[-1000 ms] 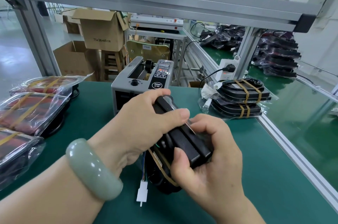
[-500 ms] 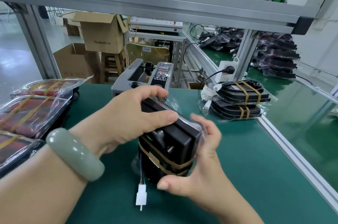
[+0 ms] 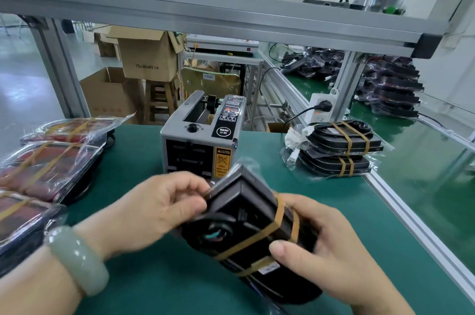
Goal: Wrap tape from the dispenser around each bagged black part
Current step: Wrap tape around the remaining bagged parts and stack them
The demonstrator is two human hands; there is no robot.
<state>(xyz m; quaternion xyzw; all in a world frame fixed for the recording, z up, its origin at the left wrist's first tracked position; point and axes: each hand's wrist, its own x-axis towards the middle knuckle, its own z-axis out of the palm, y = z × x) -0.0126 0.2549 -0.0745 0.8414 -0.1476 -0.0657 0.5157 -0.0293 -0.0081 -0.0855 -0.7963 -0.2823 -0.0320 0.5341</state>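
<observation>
Lower centre of frame: bagged black part held above the green mat, just in front of the dispenser. Your left hand pinches its upper end; your right hand grips the lower end, thumb by the tan tape bands. Two bands are on, so wrapping looks done. Next, likely: press the ends flat, then add it to the taped stack at right.

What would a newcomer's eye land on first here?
The left hand and right hand grip a bagged black part banded with tan tape, front and centre. Just behind stands the grey tape dispenser, with two taped parts stacked at the right and a green bracelet on the left wrist.
</observation>
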